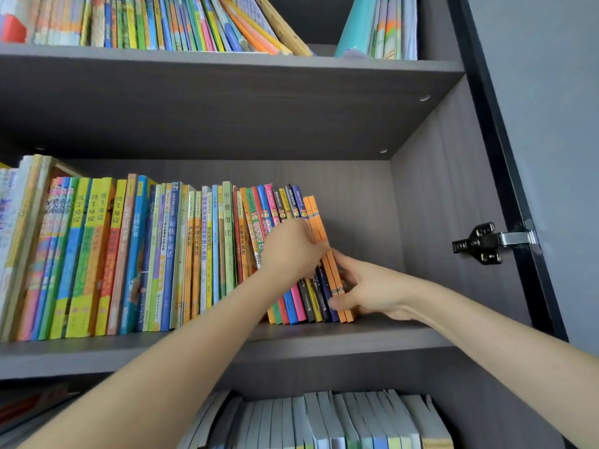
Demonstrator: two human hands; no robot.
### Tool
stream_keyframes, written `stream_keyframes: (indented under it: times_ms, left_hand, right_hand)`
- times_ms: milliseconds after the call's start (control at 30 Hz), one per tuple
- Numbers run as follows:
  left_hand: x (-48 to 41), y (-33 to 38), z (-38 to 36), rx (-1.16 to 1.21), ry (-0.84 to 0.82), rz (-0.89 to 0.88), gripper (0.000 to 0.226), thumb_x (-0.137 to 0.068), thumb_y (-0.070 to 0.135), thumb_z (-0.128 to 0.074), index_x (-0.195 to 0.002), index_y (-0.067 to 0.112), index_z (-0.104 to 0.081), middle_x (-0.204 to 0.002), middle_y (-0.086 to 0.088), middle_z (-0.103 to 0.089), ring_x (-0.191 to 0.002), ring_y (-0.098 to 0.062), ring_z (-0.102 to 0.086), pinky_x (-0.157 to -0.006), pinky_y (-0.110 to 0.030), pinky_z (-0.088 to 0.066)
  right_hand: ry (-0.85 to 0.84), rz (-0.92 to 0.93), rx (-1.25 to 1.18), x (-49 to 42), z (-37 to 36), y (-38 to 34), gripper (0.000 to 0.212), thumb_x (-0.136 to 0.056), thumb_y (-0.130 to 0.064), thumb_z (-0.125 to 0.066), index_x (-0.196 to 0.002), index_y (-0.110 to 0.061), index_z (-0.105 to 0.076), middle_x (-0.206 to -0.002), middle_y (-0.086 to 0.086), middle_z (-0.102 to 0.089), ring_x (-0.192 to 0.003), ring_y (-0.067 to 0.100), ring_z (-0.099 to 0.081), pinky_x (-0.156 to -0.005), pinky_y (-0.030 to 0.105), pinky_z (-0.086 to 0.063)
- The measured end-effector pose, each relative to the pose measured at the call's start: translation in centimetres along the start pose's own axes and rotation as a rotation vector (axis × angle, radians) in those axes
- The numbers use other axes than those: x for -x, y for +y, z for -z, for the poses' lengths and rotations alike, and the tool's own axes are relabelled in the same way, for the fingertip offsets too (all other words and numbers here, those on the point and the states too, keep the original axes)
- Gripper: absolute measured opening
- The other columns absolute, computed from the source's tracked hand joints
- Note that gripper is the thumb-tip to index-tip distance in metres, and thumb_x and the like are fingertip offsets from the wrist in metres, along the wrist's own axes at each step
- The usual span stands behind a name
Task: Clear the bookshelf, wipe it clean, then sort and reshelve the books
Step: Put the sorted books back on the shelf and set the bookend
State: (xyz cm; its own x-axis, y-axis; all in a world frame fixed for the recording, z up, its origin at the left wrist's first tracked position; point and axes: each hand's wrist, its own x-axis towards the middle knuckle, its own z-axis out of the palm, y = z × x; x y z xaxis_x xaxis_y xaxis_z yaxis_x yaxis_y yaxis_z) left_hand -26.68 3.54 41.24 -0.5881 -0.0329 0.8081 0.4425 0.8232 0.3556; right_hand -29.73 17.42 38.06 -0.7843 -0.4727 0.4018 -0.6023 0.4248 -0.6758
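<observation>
A long row of colourful children's books (162,254) stands on the middle shelf (372,335) of a grey bookshelf. At the row's right end lean two thin orange books (316,215). My left hand (288,251) reaches in over the spines next to them, its fingers curled against the orange books' front edge. My right hand (366,290) lies on the shelf to their right, with its thumb and fingers against the outer orange cover near the bottom.
The shelf above (227,69) carries a leaning row of thin books and a teal-covered group (379,27) at the right. More pale-spined books (340,422) fill the shelf below. A black door hinge (486,243) sits on the right side panel.
</observation>
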Motion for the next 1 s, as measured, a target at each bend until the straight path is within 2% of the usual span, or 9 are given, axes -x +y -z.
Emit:
stream_keyframes:
  times_ms: [167,233,300,433,500,633,867,933,1000]
  left_hand:
    - [0.7,-2.8,2.5,-0.269,0.096,-0.028,0.032,-0.092,0.035,-0.06,-0.079,0.007,-0.058,-0.07,-0.007,-0.063,-0.062,-0.019,-0.059,-0.062,-0.029,-0.051]
    - [0.9,-4.0,3.3,-0.383,0.008,0.037,0.037,-0.09,0.044,-0.06,-0.078,0.01,-0.051,-0.069,-0.005,-0.062,-0.061,-0.018,-0.059,-0.059,-0.028,-0.05]
    - [1.1,-5.1,3.5,-0.466,-0.156,0.123,0.039,-0.088,0.05,-0.057,-0.088,0.012,-0.048,-0.076,-0.004,-0.067,-0.065,-0.016,-0.065,-0.06,-0.026,-0.052]
    - [0.9,-6.7,3.0,-0.313,-0.223,0.148,0.045,-0.087,0.042,-0.063,-0.111,0.01,-0.041,-0.089,-0.008,-0.069,-0.072,-0.021,-0.071,-0.07,-0.04,-0.06]
    - [0.7,-6.8,2.8,-0.245,-0.207,0.14,0.044,-0.087,0.035,-0.066,-0.113,0.01,-0.042,-0.092,-0.008,-0.07,-0.076,-0.021,-0.071,-0.073,-0.042,-0.059]
    - [0.3,-6.4,2.7,-0.24,-0.191,0.132,0.035,-0.089,0.026,-0.066,-0.111,0.008,-0.044,-0.094,-0.012,-0.07,-0.081,-0.024,-0.071,-0.074,-0.045,-0.058]
    - [2.0,-5.6,3.4,-0.307,-0.097,0.091,0.037,-0.091,0.027,-0.063,-0.114,0.009,-0.042,-0.094,-0.001,-0.063,-0.081,-0.017,-0.066,-0.066,-0.031,-0.057]
    - [2.7,-5.4,4.2,-0.257,-0.061,0.094,0.034,-0.09,0.03,-0.064,-0.11,0.014,-0.042,-0.084,0.008,-0.054,-0.075,-0.011,-0.062,-0.057,-0.022,-0.051]
    - [3.6,-5.2,5.4,-0.259,-0.022,0.105,0.032,-0.09,0.033,-0.063,-0.11,0.017,-0.042,-0.078,0.01,-0.053,-0.071,-0.008,-0.06,-0.056,-0.02,-0.049]
  right_hand:
    - [-0.04,0.0,0.076,-0.5,0.6,0.1,0.093,-0.086,-0.004,-0.068,-0.149,-0.043,-0.012,-0.126,-0.01,-0.054,-0.121,0.014,-0.051,-0.101,0.044,-0.047]
    - [-0.067,-0.004,0.113,-0.4,0.8,0.1,0.094,-0.086,-0.011,-0.069,-0.148,-0.046,-0.008,-0.121,-0.015,-0.053,-0.121,0.014,-0.051,-0.1,0.046,-0.047]
    - [-0.083,0.0,0.13,-0.3,0.8,0.1,0.093,-0.087,-0.015,-0.069,-0.148,-0.046,-0.006,-0.119,-0.017,-0.053,-0.118,0.012,-0.052,-0.098,0.039,-0.049]
    - [-0.124,0.018,0.151,-0.6,0.4,-0.5,0.091,-0.087,-0.021,-0.069,-0.148,-0.043,-0.005,-0.136,-0.011,-0.048,-0.125,0.011,-0.047,-0.104,0.042,-0.042]
    - [-0.101,0.03,0.195,-1.4,-0.1,-0.5,0.093,-0.086,-0.016,-0.069,-0.15,-0.034,-0.003,-0.137,-0.008,-0.046,-0.125,0.009,-0.046,-0.107,0.034,-0.041]
    - [-0.04,-0.007,0.213,-2.9,-0.6,-0.1,0.103,-0.084,-0.015,-0.072,-0.151,-0.028,0.004,-0.141,-0.002,-0.044,-0.128,0.013,-0.045,-0.109,0.04,-0.04]
    - [-0.04,-0.006,0.23,-2.3,-0.9,-0.6,0.105,-0.08,-0.024,-0.076,-0.152,-0.025,0.001,-0.145,-0.002,-0.038,-0.129,0.012,-0.043,-0.11,0.037,-0.038]
    - [0.019,0.012,0.247,-1.4,-0.9,-1.4,0.102,-0.081,-0.027,-0.074,-0.151,-0.023,0.0,-0.148,0.0,-0.037,-0.129,0.013,-0.043,-0.107,0.036,-0.039]
    - [0.137,0.037,0.33,0.0,-0.9,-2.8,0.102,-0.084,-0.032,-0.071,-0.151,-0.021,0.004,-0.148,0.0,-0.038,-0.129,0.016,-0.045,-0.102,0.034,-0.042]
